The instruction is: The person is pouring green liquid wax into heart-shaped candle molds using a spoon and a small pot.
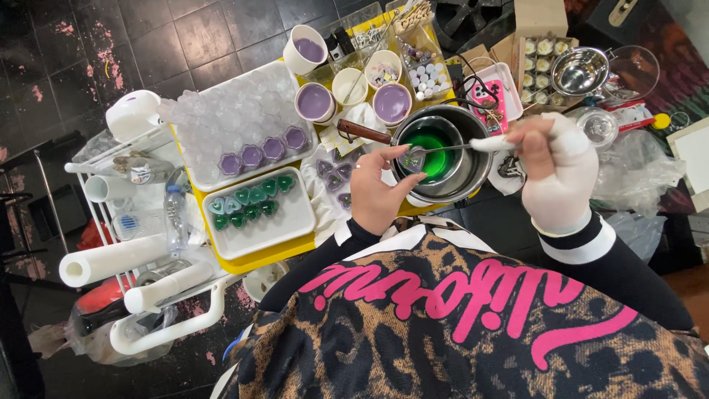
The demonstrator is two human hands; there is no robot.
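My left hand (378,193) holds a small clear heart-shaped mould (410,160) over the rim of a steel pot (465,174) filled with green liquid (436,151). My right hand (555,171), in a white glove, grips a white-handled spoon (473,145) whose bowl rests at the mould. In front of me a white tray (292,218) carries several small heart moulds filled with green (251,199). A second white tray (214,100) behind it holds clear empty moulds and a row of purple-filled ones (262,153).
Cups of purple liquid (315,101) and small bowls stand on the yellow table (273,257). A steel bowl (580,70) and a box of small candles (539,63) sit at the right. A white trolley (133,295) with paper rolls and a bottle stands at the left.
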